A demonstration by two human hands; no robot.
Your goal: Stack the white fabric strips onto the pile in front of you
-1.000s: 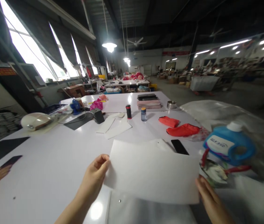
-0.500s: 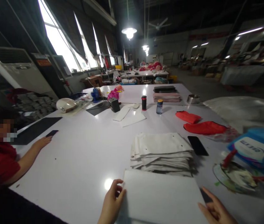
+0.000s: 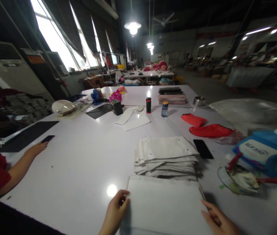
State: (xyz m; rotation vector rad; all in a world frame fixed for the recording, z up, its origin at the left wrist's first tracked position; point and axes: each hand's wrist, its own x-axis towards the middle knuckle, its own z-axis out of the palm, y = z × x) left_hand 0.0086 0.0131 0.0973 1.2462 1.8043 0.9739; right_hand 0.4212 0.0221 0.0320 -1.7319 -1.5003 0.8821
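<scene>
A flat white sheet, whether cloth or paper I cannot tell, lies in front of me at the bottom of the view. My left hand pinches its left edge between thumb and fingers. At the opposite edge, my right hand has thumb and fingertips closed on the side of the sheet. Just beyond it rests an uneven stack of off-white cloth pieces, some with small dark spots. The sheet's near edge runs out of view.
A black phone lies right of the stack. Farther right are a dish with red-handled tools and a blue jug. Red cloth pieces and two bottles stand beyond. At left, a co-worker's hand touches a dark phone.
The view has shifted slightly, so everything sits a little farther left and higher. My right hand has closed in on the sheet's right edge; my left hand keeps its hold.
</scene>
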